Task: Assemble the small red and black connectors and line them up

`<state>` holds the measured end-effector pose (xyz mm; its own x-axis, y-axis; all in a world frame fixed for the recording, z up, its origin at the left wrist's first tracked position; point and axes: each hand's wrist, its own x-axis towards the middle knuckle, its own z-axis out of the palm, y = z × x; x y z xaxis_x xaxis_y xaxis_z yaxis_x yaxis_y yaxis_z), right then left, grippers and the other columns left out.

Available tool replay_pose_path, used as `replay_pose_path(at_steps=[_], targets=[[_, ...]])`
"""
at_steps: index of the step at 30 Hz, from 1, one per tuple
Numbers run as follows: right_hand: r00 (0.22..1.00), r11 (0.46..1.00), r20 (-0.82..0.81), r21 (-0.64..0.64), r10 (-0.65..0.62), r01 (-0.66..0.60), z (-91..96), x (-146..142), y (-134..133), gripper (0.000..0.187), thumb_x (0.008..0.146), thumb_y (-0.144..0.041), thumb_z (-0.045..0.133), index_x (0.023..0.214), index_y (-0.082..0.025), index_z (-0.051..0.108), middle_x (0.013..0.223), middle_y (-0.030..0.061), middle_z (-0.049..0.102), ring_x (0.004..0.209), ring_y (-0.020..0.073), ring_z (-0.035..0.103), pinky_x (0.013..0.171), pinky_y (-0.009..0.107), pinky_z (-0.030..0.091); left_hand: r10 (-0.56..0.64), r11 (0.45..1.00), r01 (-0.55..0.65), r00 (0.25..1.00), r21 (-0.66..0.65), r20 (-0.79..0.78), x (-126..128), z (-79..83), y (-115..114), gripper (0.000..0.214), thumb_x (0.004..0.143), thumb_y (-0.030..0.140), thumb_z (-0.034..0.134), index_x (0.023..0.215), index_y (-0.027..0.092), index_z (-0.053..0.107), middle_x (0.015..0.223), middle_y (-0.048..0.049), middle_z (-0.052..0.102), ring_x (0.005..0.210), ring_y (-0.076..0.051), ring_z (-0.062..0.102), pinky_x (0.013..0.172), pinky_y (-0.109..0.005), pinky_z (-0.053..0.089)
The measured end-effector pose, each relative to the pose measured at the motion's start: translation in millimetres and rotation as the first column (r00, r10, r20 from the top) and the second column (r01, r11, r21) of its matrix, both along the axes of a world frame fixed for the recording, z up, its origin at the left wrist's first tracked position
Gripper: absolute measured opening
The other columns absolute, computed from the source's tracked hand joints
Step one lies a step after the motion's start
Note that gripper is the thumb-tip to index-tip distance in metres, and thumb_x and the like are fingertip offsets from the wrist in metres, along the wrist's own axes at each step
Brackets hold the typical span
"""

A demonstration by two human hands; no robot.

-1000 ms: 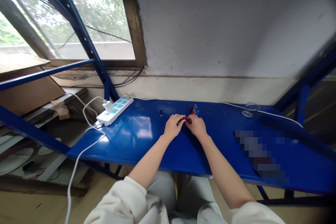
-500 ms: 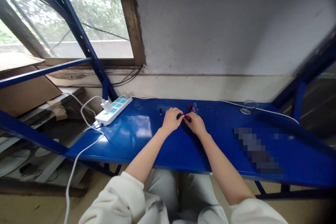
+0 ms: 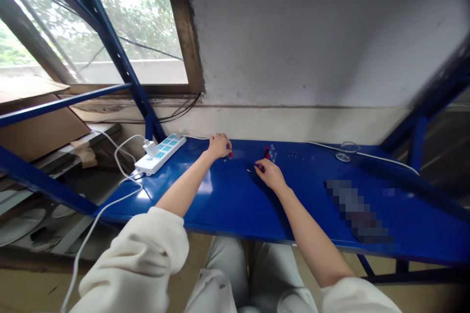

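My left hand (image 3: pixel 219 146) is stretched out to the far side of the blue metal shelf (image 3: pixel 205 190), fingers curled round a small red piece (image 3: pixel 230 155), right beside a small black upright part (image 3: pixel 224 158). My right hand (image 3: pixel 270 175) rests mid-shelf, pinching a thin red and black item (image 3: pixel 257 168) with a slim tip pointing left. Just beyond it stands a cluster of small red and clear parts (image 3: pixel 270 152).
A white power strip (image 3: pixel 160 155) with a plugged charger and white cable lies at the shelf's left end. Tiny dark parts (image 3: pixel 294 154) and a clear round lid (image 3: pixel 345 156) with a white wire sit towards the right. Blue frame bars cross the window at left.
My left hand left the right hand and moved up and to the left, carrying a small red piece towards the black upright part. The right hand stayed in place.
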<state>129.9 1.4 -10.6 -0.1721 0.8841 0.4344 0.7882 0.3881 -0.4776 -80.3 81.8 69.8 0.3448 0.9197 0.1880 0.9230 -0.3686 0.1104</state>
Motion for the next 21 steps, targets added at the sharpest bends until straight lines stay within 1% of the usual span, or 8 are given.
replay_pose_path(at_steps=[3,5,11,16,21], targets=[[1.000,1.000,-0.004,-0.011,0.008,-0.008,1.1,-0.2,-0.6,0.023,0.081,-0.029,0.040,0.093,-0.019,0.057,0.076,0.0029,0.056,0.061,0.0123,0.051,0.056,0.023,0.039,0.036,0.999,-0.036,0.999,-0.007,0.001,-3.5,-9.2,0.2,0.009,0.067,0.028,0.062,0.073,0.022,0.067,0.102,-0.0067,0.052,0.103,-0.027,0.039,0.086,-0.044,0.027],[1.000,1.000,-0.003,-0.014,0.013,-0.013,1.7,-0.2,-0.8,0.023,0.080,-0.029,0.040,0.093,-0.019,0.057,0.075,0.0027,0.056,0.061,0.0122,0.051,0.056,0.023,0.039,0.045,0.999,-0.045,0.999,-0.003,0.013,-5.3,-11.8,0.1,0.010,0.068,0.028,0.061,0.074,0.023,0.067,0.102,-0.0066,0.052,0.103,-0.028,0.039,0.087,-0.044,0.026],[1.000,1.000,-0.014,0.001,0.010,-0.010,1.3,-0.6,-0.3,0.023,0.080,-0.029,0.040,0.092,-0.019,0.057,0.075,0.0025,0.055,0.061,0.0119,0.051,0.056,0.022,0.039,0.051,0.999,-0.051,0.999,-0.013,0.011,-5.9,-9.8,-0.5,0.009,0.067,0.027,0.062,0.073,0.022,0.066,0.100,-0.0069,0.053,0.103,-0.027,0.040,0.086,-0.045,0.027],[1.000,1.000,-0.016,0.002,0.008,-0.008,0.0,-0.9,0.4,0.023,0.080,-0.029,0.040,0.091,-0.019,0.058,0.074,0.0024,0.056,0.060,0.0119,0.051,0.056,0.023,0.039,0.022,1.000,-0.022,1.000,-0.017,0.012,-4.5,-8.8,-1.4,0.007,0.067,0.026,0.061,0.071,0.021,0.066,0.099,-0.0063,0.054,0.102,-0.027,0.040,0.085,-0.044,0.027],[1.000,1.000,-0.016,-0.016,0.000,0.000,3.0,-1.7,-0.6,0.024,0.080,-0.029,0.040,0.092,-0.019,0.058,0.075,0.0031,0.056,0.061,0.0126,0.052,0.056,0.023,0.039,0.019,1.000,-0.019,1.000,-0.018,-0.001,-5.2,-9.8,-1.0,0.008,0.067,0.022,0.060,0.073,0.021,0.066,0.100,-0.0060,0.054,0.101,-0.026,0.041,0.085,-0.043,0.027]])
